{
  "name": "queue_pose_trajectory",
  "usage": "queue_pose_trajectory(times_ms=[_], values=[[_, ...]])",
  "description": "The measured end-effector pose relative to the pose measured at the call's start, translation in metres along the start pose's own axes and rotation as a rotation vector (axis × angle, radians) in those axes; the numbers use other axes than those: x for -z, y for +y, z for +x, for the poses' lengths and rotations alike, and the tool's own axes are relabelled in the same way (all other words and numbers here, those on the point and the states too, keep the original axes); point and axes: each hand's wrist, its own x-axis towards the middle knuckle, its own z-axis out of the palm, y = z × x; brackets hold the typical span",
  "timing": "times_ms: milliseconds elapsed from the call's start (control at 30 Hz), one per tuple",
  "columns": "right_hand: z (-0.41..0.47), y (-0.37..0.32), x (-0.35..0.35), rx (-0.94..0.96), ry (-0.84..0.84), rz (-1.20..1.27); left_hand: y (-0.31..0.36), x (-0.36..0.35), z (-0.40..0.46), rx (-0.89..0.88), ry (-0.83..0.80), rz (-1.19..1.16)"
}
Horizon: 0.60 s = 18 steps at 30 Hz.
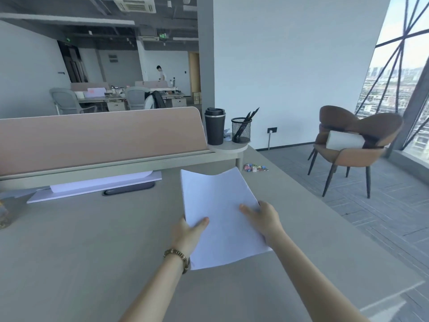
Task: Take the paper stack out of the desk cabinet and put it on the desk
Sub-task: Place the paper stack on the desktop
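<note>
A white paper stack (220,205) is held just above or on the grey desk (92,247), right of centre; its far edge bows upward. My left hand (188,233) grips the stack's left edge, thumb on top, a bead bracelet on the wrist. My right hand (264,219) grips the right edge, thumb lying across the top sheet. Whether the stack's underside touches the desk I cannot tell. The desk cabinet is out of view.
A pink divider panel (99,138) runs along the desk's back. Below it lie a white flat board (92,187) and a dark tray (128,189). A black tumbler (214,126), mesh pen holder (241,130) and small colourful items (255,168) sit back right. A brown chair (355,140) stands beyond the desk's right edge.
</note>
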Motion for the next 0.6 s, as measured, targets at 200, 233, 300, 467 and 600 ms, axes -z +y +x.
queue_pose_trajectory(times_ms=[200,233,300,467,600], values=[[0.064,0.028,0.05,-0.089,0.043,-0.104,0.009,-0.084,0.031,0.061,-0.01,0.066],[0.074,0.032,0.055,-0.093,0.041,-0.131,0.01,-0.095,0.037,0.074,0.002,0.105],[0.095,0.039,0.062,-0.115,0.044,-0.183,0.009,-0.113,0.051,0.099,0.023,0.185],[0.138,0.051,0.068,-0.123,0.024,-0.307,0.006,-0.148,0.084,0.098,0.11,0.215],[0.161,0.05,0.069,-0.117,-0.01,-0.378,0.008,-0.16,0.104,0.053,0.139,0.35]])
